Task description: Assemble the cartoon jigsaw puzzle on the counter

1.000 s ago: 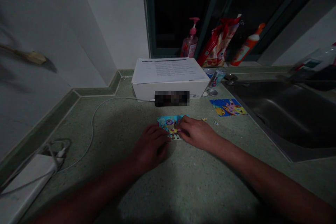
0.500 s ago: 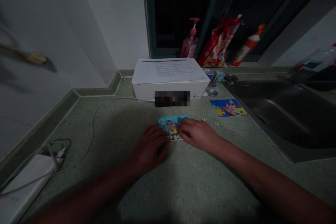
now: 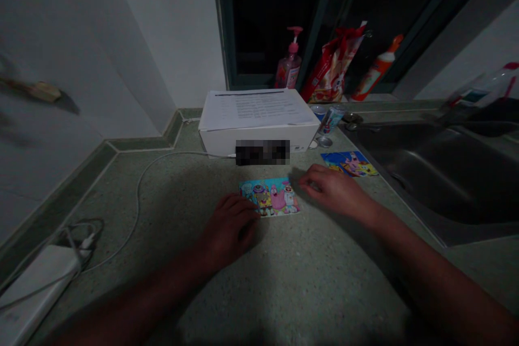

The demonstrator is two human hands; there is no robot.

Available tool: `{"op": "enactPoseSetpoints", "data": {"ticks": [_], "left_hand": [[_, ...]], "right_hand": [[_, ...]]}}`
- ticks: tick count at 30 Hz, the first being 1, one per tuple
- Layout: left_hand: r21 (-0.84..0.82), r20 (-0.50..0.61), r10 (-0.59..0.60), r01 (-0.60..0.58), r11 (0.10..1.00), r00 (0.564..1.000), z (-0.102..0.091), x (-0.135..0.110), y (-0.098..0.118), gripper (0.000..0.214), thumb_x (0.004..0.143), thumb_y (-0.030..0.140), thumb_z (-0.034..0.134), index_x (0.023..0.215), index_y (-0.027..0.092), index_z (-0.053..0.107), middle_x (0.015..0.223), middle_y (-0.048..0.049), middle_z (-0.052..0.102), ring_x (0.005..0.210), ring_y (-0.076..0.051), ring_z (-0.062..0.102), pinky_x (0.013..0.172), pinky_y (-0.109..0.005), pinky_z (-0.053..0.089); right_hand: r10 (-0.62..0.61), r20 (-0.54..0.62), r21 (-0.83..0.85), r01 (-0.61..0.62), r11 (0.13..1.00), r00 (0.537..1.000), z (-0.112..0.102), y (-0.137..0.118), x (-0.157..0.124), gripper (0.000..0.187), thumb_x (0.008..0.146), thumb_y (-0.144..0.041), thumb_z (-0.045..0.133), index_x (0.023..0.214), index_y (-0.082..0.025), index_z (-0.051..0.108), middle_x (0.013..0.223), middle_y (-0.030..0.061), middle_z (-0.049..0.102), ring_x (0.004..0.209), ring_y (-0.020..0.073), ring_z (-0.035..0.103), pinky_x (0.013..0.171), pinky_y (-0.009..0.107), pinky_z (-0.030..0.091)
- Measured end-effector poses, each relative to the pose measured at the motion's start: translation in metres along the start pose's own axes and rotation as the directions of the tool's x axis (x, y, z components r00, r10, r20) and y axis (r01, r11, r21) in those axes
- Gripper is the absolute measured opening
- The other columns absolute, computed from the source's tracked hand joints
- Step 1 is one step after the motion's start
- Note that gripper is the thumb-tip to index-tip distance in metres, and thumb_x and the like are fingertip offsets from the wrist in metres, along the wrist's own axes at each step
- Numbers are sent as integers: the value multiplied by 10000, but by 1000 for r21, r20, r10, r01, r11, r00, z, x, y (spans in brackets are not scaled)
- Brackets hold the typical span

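Note:
A small colourful cartoon puzzle [image 3: 271,197] lies flat on the green speckled counter [image 3: 284,281]. My left hand [image 3: 229,228] rests palm down on the counter with curled fingers, its fingertips touching the puzzle's left lower edge. My right hand [image 3: 333,189] sits to the right of the puzzle, apart from it, fingers curled down onto the counter where loose pieces lay; whether it holds one is hidden. A second cartoon picture card [image 3: 349,163] lies further right, near the sink.
A white box [image 3: 259,130] topped with a printed sheet stands behind the puzzle. A steel sink [image 3: 438,178] is at the right. A pump bottle [image 3: 288,67], red bag [image 3: 334,65] and orange bottle [image 3: 376,69] line the sill. A cable [image 3: 140,194] and charger [image 3: 36,275] lie left.
My right hand has lifted off the puzzle and moved right, uncovering the puzzle's right half. The left hand has stayed in place. The view has shifted slightly.

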State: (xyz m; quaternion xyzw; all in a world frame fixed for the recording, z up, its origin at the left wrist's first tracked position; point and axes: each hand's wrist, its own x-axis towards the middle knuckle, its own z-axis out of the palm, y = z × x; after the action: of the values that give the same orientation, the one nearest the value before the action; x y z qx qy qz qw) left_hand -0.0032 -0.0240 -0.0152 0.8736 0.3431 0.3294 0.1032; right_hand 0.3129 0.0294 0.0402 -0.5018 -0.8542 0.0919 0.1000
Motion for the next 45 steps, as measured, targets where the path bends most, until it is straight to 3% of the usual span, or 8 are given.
{"op": "enactPoseSetpoints", "data": {"ticks": [3, 6, 8, 15, 23, 37, 41, 45], "left_hand": [[4, 4, -10, 10, 1000, 1000, 0, 0, 0, 180, 935, 130, 649, 1075, 223, 713, 1091, -64, 777, 1055, -250, 679, 1034, -515, 520], [1, 16, -11, 11, 1000, 1000, 0, 1, 0, 178, 939, 133, 649, 1078, 225, 713, 1094, -62, 778, 1057, -251, 683, 1031, -524, 522], [0, 8, -6, 6, 1000, 1000, 0, 1, 0, 178, 945, 133, 643, 1081, 225, 712, 1096, -63, 777, 1049, -248, 685, 1026, -529, 522], [0, -2, 4, -4, 1000, 1000, 0, 2, 0, 182, 929, 124, 648, 1071, 224, 705, 1083, -67, 777, 1031, -253, 689, 1015, -528, 530], [1, 0, 1, -1, 1000, 1000, 1, 0, -1, 181, 932, 128, 659, 1080, 223, 703, 1092, -66, 776, 1047, -250, 684, 1028, -524, 524], [-15, 7, -4, 4, 1000, 1000, 1, 1, -1, 211, 913, 105, 666, 1082, 229, 691, 1094, -56, 770, 1048, -247, 676, 1045, -513, 512], [-13, -1, 0, 0, 1000, 1000, 1, 0, -1, 214, 914, 108, 664, 1087, 232, 687, 1101, -55, 773, 1056, -249, 680, 1047, -526, 509], [-10, -12, 4, -4, 1000, 1000, 2, -1, -1, 217, 912, 105, 662, 1089, 227, 689, 1080, -54, 777, 1036, -249, 683, 1031, -521, 518]], "right_hand": [[176, 95, -16, -175, 984, 980, -13, 47, -11, 245, 967, -305, 557, 1014, -205, 776, 1038, 111, 779, 903, 254, 704, 824, 374, 511], [227, 208, -9, -231, 973, 951, -14, 82, -22, 226, 944, -299, 549, 939, -209, 756, 974, 109, 790, 883, 277, 717, 816, 409, 517], [245, 247, 20, -258, 966, 937, -11, 91, -25, 212, 938, -322, 562, 934, -224, 749, 954, 99, 789, 868, 277, 723, 807, 419, 525], [311, 271, 51, -336, 941, 911, -7, 86, -21, 192, 871, -369, 632, 928, -231, 753, 943, 83, 787, 862, 267, 725, 803, 419, 536], [299, 269, 97, -335, 937, 915, -6, 86, -23, 227, 857, -417, 621, 892, -225, 736, 901, 90, 786, 815, 271, 723, 760, 421, 524], [318, 210, 46, -334, 941, 925, -3, 78, -21, 113, 831, -289, 655, 907, -225, 710, 899, 96, 764, 828, 275, 718, 762, 400, 524], [260, 187, 134, -287, 948, 947, -6, 72, -22, 210, 858, -272, 610, 1029, -210, 717, 927, 106, 763, 831, 260, 714, 757, 390, 528], [185, 122, 321, -215, 922, 975, -6, 51, -16, 290, 905, -373, 584, 1098, -227, 744, 948, 78, 770, 826, 240, 718, 759, 376, 549]]}}
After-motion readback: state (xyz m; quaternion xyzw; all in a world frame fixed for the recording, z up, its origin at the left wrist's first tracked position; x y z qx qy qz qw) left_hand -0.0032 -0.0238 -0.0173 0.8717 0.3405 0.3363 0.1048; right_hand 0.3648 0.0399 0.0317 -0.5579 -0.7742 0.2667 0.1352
